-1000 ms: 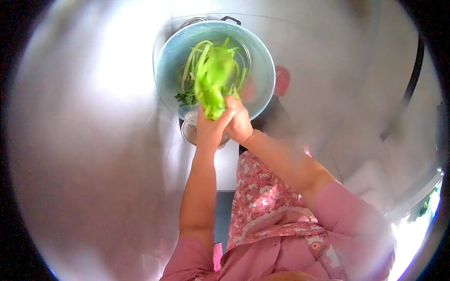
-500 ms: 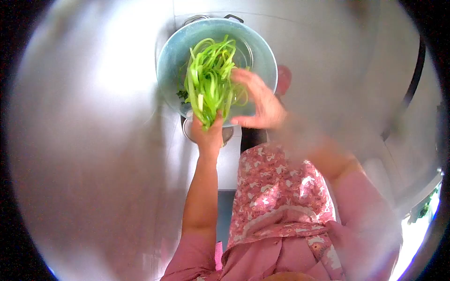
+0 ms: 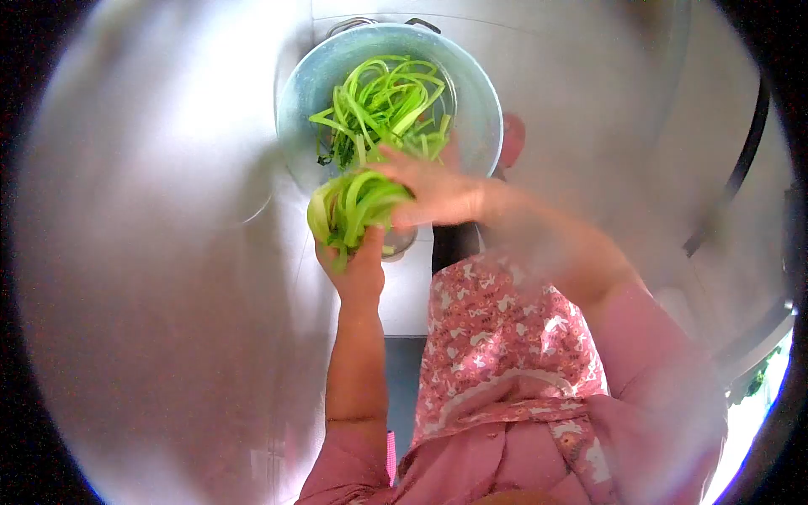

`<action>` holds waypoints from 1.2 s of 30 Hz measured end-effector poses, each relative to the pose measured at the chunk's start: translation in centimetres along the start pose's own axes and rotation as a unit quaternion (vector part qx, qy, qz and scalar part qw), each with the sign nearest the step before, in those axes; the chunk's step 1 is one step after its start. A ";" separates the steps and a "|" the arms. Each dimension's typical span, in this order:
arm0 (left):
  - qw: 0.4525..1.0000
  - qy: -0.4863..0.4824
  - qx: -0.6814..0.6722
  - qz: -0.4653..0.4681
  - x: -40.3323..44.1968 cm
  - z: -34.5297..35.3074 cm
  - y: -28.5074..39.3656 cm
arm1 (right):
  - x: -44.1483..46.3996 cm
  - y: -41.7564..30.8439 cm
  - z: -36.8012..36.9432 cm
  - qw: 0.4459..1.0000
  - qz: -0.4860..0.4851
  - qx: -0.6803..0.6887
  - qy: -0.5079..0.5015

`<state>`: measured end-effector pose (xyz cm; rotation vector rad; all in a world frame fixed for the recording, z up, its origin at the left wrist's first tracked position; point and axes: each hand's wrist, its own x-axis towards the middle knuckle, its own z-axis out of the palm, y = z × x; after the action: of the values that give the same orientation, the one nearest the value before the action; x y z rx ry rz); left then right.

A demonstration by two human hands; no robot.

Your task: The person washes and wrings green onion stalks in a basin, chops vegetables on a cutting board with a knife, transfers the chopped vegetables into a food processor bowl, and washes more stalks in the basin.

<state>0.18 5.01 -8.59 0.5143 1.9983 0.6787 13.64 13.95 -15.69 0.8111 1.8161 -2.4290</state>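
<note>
My left hand (image 3: 352, 263) is closed around the lower end of a bunch of green vegetable stems (image 3: 349, 202). The stems bend over in a loop above my fist, at the near rim of a pale blue-green basin (image 3: 295, 93). From the right, my right hand (image 3: 442, 192) lies across the bunch, slightly blurred, its fingers over the stems and its thumb below them. More loose green stems (image 3: 387, 93) lie in a tangle inside the basin, with a few darker leaves at their left side.
Behind the basin a dark handle (image 3: 422, 25) and a metal loop show. A round metal-rimmed vessel (image 3: 402, 244) is partly hidden below my left hand. A reddish object (image 3: 512, 139) is right of the basin. A pink patterned apron (image 3: 505, 337) covers my front. The right side is hazy.
My left hand has drawn a bunch toward me and left, away from the stems now lying in the basin. My right hand has moved left and closed over the bunch.
</note>
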 end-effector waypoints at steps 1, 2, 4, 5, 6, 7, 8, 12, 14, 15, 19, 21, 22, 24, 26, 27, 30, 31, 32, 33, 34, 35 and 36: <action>0.999 0.008 -0.030 -0.016 -0.2 0.0 0.2 | -0.6 -0.5 0.3 1.000 0.002 0.000 0.000; 0.999 0.006 -0.028 -0.018 -0.6 0.2 0.3 | -1.1 -1.1 0.3 0.995 -0.076 0.063 0.007; 0.975 -0.002 -0.216 -0.044 -1.5 0.3 0.6 | -1.4 -1.4 0.8 0.980 -0.153 0.127 0.014; 0.956 -0.017 -0.289 -0.052 -1.9 0.3 0.9 | -1.5 -1.4 1.1 0.988 -0.135 0.071 0.024; 0.931 -0.030 -0.358 -0.063 -2.3 0.4 1.2 | -1.6 -1.2 1.2 0.992 -0.117 0.016 0.035; 0.947 -0.015 -0.312 -0.075 -2.5 0.7 1.6 | -1.3 -0.7 1.6 0.987 -0.134 0.087 0.030; 0.960 0.000 -0.266 -0.085 -2.7 0.9 1.9 | -1.2 -0.7 1.9 0.986 -0.134 0.088 0.033; 0.973 0.000 -0.229 0.012 -2.7 0.3 0.2 | -1.1 -1.5 3.4 0.978 -0.140 0.107 0.110; 0.974 0.036 -0.222 0.032 -2.8 1.0 0.8 | -1.4 -2.1 3.9 0.973 -0.146 0.111 0.140; 0.974 0.033 -0.221 0.035 -2.7 1.1 1.3 | -1.6 -2.5 3.9 0.969 -0.151 0.091 0.175; 0.962 0.078 -0.263 -0.013 -1.1 1.9 2.0 | -2.1 -2.7 4.0 0.981 -0.071 0.066 0.166; 0.931 0.109 -0.344 -0.060 -0.7 2.2 1.2 | -2.3 -2.5 4.3 0.974 -0.082 0.063 0.202; 0.983 0.019 -0.128 0.132 -0.3 2.1 0.5 | -2.3 -2.2 4.4 0.965 -0.091 0.061 0.237; 0.943 -0.077 0.100 0.309 -0.2 2.2 -0.1 | -1.3 -0.9 4.9 0.957 -0.135 0.099 0.238; 0.985 -0.121 0.003 0.121 -0.6 2.3 0.0 | -1.0 -0.1 5.1 0.946 -0.180 0.134 0.234; 0.985 -0.120 0.003 0.120 -0.5 2.3 -0.7 | -1.3 -0.3 4.5 0.976 -0.095 0.069 0.186; 0.995 -0.078 -0.061 0.027 0.3 2.4 -2.3 | -1.0 0.3 5.2 0.983 -0.025 -0.042 0.180; 0.996 -0.057 -0.067 -0.016 0.6 2.5 -2.0 | -0.8 0.6 5.0 0.987 0.002 -0.104 0.126; 0.996 -0.055 -0.073 0.003 1.1 2.7 -1.6 | -0.6 0.7 4.8 0.983 0.029 -0.164 0.072; 0.995 -0.054 -0.080 0.021 1.6 2.9 -1.2 | -0.8 0.5 4.5 0.984 0.028 -0.164 0.071; 0.995 -0.054 -0.079 0.022 1.9 3.1 -0.4 | -1.3 0.1 3.7 0.967 -0.039 -0.192 0.166; 0.999 -0.048 -0.011 0.005 2.0 3.3 0.3 | -1.8 -0.3 2.9 0.936 -0.105 -0.218 0.257; 0.998 -0.052 0.020 0.019 2.3 3.0 -0.3 | -2.1 -0.5 2.1 0.936 -0.107 -0.218 0.255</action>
<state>1.65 6.94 -11.44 0.6010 1.9112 0.6234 14.43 11.58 -14.02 1.3367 2.6149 -1.8869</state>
